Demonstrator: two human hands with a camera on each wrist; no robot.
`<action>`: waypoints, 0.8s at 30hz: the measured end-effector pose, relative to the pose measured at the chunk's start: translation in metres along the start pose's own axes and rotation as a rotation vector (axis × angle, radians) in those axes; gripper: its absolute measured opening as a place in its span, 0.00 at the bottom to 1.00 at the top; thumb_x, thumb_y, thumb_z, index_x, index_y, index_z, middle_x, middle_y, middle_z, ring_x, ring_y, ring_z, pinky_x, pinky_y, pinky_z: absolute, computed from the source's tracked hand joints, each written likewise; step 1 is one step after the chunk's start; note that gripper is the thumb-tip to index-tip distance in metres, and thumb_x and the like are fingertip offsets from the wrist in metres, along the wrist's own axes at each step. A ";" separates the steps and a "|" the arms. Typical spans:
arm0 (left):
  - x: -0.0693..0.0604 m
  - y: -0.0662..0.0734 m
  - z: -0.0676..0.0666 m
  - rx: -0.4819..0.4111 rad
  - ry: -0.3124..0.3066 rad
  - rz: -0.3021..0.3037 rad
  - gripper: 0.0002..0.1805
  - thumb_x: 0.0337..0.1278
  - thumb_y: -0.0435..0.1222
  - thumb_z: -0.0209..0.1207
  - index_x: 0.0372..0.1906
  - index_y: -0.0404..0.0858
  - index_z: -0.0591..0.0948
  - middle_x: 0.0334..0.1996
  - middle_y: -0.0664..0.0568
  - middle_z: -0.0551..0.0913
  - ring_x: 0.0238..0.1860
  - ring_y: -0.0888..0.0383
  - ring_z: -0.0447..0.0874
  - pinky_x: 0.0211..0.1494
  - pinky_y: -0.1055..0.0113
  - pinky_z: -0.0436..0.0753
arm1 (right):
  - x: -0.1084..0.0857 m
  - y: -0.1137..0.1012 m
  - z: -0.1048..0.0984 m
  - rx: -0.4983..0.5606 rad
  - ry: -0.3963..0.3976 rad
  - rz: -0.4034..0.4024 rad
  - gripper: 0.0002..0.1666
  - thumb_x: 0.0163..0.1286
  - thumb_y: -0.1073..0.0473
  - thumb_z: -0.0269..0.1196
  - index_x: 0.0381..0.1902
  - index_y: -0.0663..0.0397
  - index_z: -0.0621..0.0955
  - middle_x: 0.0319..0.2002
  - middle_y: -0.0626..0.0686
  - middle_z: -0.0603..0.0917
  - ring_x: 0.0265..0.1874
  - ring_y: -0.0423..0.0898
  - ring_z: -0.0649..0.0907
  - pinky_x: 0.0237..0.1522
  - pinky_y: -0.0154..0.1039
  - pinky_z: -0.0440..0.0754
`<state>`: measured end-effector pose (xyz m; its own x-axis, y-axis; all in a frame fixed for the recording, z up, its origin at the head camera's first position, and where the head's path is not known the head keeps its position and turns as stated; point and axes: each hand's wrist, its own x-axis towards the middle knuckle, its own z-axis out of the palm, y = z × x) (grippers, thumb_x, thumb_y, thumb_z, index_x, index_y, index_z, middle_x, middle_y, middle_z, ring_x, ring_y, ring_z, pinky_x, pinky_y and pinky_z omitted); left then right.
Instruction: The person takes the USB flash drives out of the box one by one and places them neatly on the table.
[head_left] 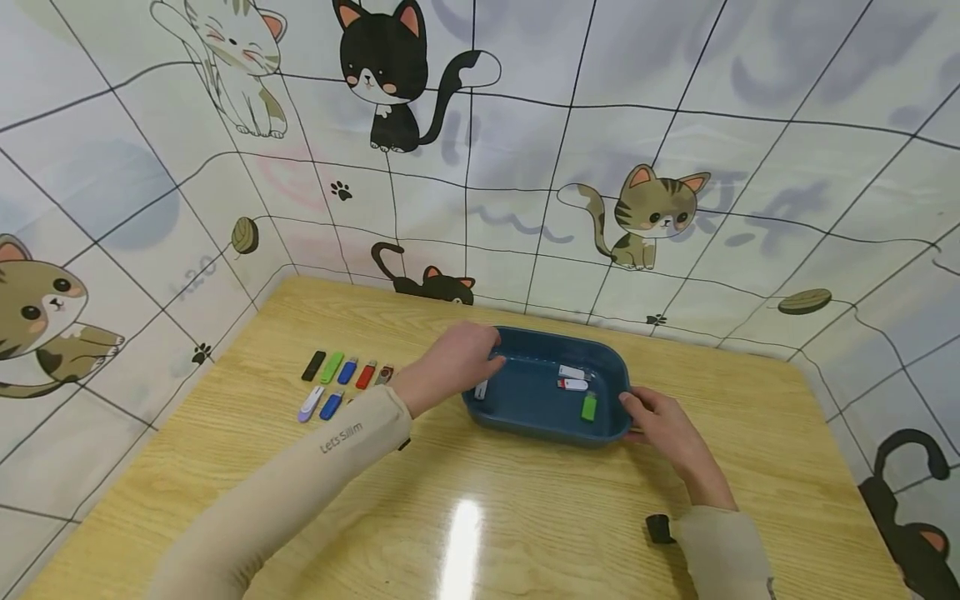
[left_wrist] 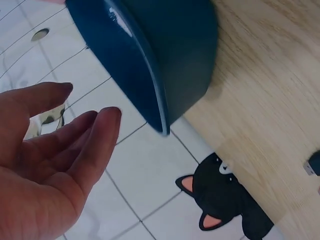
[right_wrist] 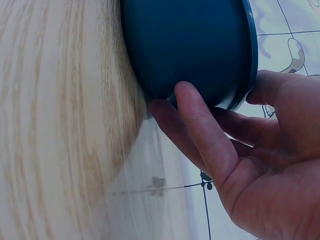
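Observation:
A dark blue tray (head_left: 540,429) stands on the wooden table, and its right end is held by my right hand (head_left: 671,429). In the right wrist view the fingers (right_wrist: 205,130) lie against the tray's outer wall, with the thumb at the rim. My left hand (head_left: 457,358) hovers over the tray's left end. The left wrist view shows its fingers (left_wrist: 100,140) loosely bent, apart from the tray's wall (left_wrist: 185,60) and holding nothing. Inside the tray lie a green USB stick (head_left: 589,407), a red-and-white USB stick (head_left: 573,384), a white USB stick (head_left: 573,372) and a pale one (head_left: 481,390).
Left of the tray, several USB sticks lie in rows: black (head_left: 314,365), green (head_left: 332,367), blue (head_left: 347,371), red (head_left: 366,374) and white-purple (head_left: 311,403) among them. My left forearm partly covers the second row. Cat-patterned sheets (head_left: 525,208) wall the table's back and sides.

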<state>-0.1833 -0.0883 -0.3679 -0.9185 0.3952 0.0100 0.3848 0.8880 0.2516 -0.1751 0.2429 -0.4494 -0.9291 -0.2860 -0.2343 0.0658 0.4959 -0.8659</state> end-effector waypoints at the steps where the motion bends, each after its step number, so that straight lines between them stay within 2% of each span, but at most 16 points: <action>1: 0.003 0.002 0.002 0.010 -0.016 0.008 0.13 0.74 0.40 0.62 0.44 0.32 0.86 0.37 0.44 0.88 0.38 0.51 0.87 0.44 0.59 0.85 | 0.000 0.000 0.000 0.005 -0.002 -0.002 0.37 0.86 0.48 0.48 0.76 0.75 0.60 0.68 0.75 0.71 0.60 0.64 0.81 0.50 0.46 0.86; 4: 0.010 0.005 0.009 0.055 -0.046 0.034 0.13 0.74 0.39 0.62 0.32 0.35 0.82 0.23 0.48 0.81 0.25 0.54 0.81 0.32 0.63 0.80 | -0.001 -0.001 0.000 0.024 -0.007 -0.003 0.37 0.86 0.48 0.48 0.76 0.75 0.60 0.67 0.75 0.71 0.59 0.64 0.82 0.50 0.45 0.86; 7: 0.015 0.007 0.016 0.086 -0.064 0.035 0.13 0.73 0.37 0.62 0.29 0.37 0.80 0.20 0.52 0.76 0.24 0.56 0.77 0.29 0.65 0.77 | -0.001 -0.001 0.000 0.030 -0.008 -0.006 0.37 0.86 0.48 0.48 0.76 0.75 0.60 0.67 0.75 0.71 0.58 0.63 0.83 0.50 0.45 0.86; 12: 0.018 0.011 0.025 0.114 -0.101 0.015 0.07 0.75 0.34 0.59 0.38 0.35 0.83 0.26 0.49 0.79 0.28 0.56 0.79 0.33 0.64 0.79 | 0.000 -0.001 -0.001 0.025 -0.002 -0.011 0.37 0.86 0.48 0.49 0.76 0.74 0.62 0.65 0.74 0.74 0.57 0.61 0.84 0.50 0.44 0.86; 17: 0.022 0.015 0.034 0.158 -0.144 -0.012 0.10 0.77 0.29 0.52 0.44 0.34 0.85 0.33 0.45 0.84 0.32 0.55 0.82 0.38 0.62 0.82 | 0.002 -0.001 -0.001 0.022 0.000 -0.011 0.37 0.86 0.48 0.48 0.76 0.74 0.61 0.65 0.75 0.73 0.57 0.62 0.84 0.50 0.44 0.86; 20: 0.022 0.017 0.037 0.174 -0.165 -0.019 0.11 0.78 0.29 0.51 0.49 0.34 0.85 0.39 0.44 0.86 0.39 0.52 0.86 0.43 0.61 0.84 | 0.001 -0.001 -0.001 0.013 0.003 -0.009 0.38 0.86 0.47 0.48 0.76 0.74 0.62 0.66 0.75 0.73 0.58 0.62 0.83 0.50 0.44 0.86; 24: 0.023 0.018 0.038 0.159 -0.168 -0.021 0.12 0.78 0.28 0.51 0.51 0.34 0.85 0.41 0.44 0.87 0.38 0.54 0.86 0.41 0.63 0.84 | 0.001 -0.001 0.000 0.001 0.009 -0.003 0.38 0.85 0.46 0.49 0.76 0.73 0.62 0.68 0.74 0.71 0.60 0.64 0.81 0.50 0.43 0.86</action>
<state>-0.1938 -0.0544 -0.3998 -0.9035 0.3984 -0.1580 0.3879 0.9169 0.0938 -0.1768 0.2422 -0.4484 -0.9324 -0.2801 -0.2283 0.0637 0.4945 -0.8668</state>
